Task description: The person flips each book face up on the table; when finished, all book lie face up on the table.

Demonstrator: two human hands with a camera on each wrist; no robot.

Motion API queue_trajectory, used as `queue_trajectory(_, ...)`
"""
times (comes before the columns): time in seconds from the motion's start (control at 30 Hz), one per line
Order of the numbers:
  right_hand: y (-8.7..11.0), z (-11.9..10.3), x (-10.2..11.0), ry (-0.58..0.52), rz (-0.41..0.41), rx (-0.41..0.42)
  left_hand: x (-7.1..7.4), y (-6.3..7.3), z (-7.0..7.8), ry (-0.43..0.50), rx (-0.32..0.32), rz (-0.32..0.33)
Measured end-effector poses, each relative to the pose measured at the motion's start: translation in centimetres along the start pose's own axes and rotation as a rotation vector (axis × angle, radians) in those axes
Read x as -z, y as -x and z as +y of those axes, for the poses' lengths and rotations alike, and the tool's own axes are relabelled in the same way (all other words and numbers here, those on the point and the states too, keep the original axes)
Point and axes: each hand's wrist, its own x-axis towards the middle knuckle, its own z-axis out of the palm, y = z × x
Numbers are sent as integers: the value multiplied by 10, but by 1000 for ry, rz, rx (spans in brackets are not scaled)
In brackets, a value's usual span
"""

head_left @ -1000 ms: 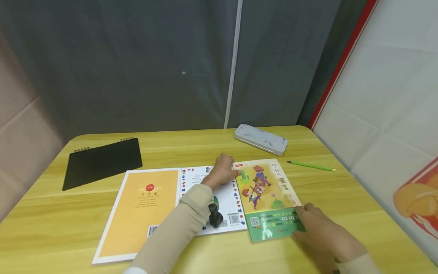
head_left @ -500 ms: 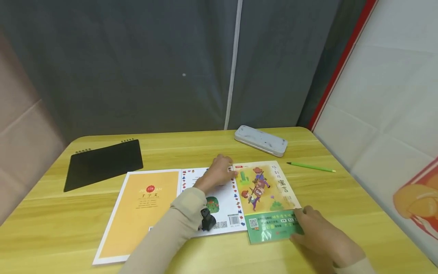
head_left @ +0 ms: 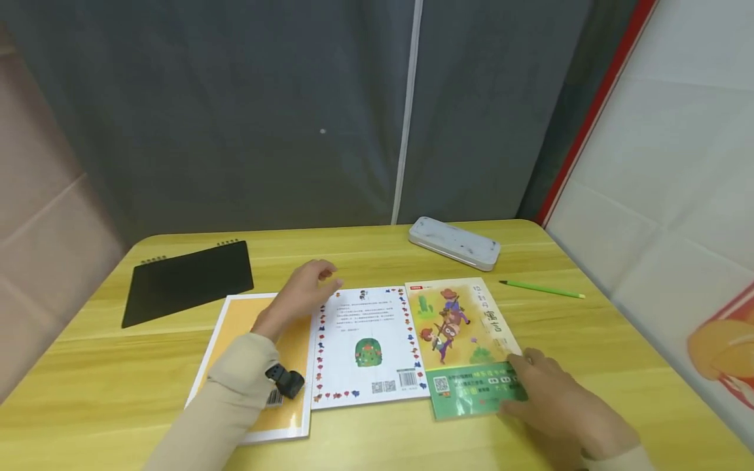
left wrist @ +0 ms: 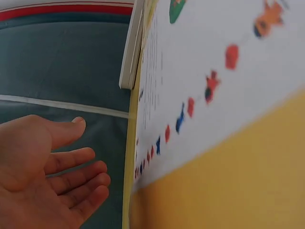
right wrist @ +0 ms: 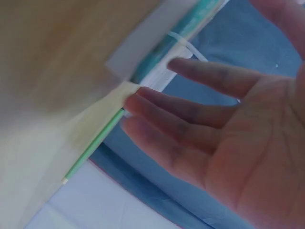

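Note:
My left hand [head_left: 297, 297] hovers over the orange book [head_left: 238, 313] and the top left corner of the white book [head_left: 368, 327], holding nothing. In the left wrist view its fingers [left wrist: 78, 176] are loosely bent and apart from the books. The white book has a border of small coloured figures and lies flat between its two neighbours. At the lower right edge of the yellow and green picture book [head_left: 465, 327] is my right hand [head_left: 556, 399]. Its fingers [right wrist: 176, 129] are extended in the right wrist view, with fingertips at or very near that edge; contact is hard to tell.
A black spiral notebook [head_left: 188, 281] lies at the back left of the wooden table [head_left: 353, 252]. A grey pencil case [head_left: 455, 242] rests at the back right, with a green pencil [head_left: 542, 289] in front of it. A dark curtain [head_left: 235, 131] hangs behind the table.
My left hand has left the seam between the white and yellow-green books and moved left, over the orange book's edge. My right hand stays by its book. The books keep their places.

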Motion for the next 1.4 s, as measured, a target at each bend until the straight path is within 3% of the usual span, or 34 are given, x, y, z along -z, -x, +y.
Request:
queue_trajectory(0.2,-16,-32,11,-60,62,137,8,7,-27,-67,34,-62)
queue_trajectory(0.33,-32,-54,13,-114,35,223,7,8,-37,-113,-10,-119)
queue_trajectory(0.47,-50,-72,10,-139,-27,264,2,10,-41,-140,-42,-115)
queue_trajectory(0.73,-64,-85,-6,-95,-128,178,-10,9,-36,-85,-18,-69)
queue_trajectory(0.9,-60,-84,-11,-87,-113,173,-13,10,-28,-75,25,-64)
queue_trajectory(1.2,-58,-85,-12,-112,-84,202,-14,14,-22,-136,19,-10)
queue_trajectory(1.4,-59,-88,-13,-119,-85,207,-14,15,-22,-191,81,13)
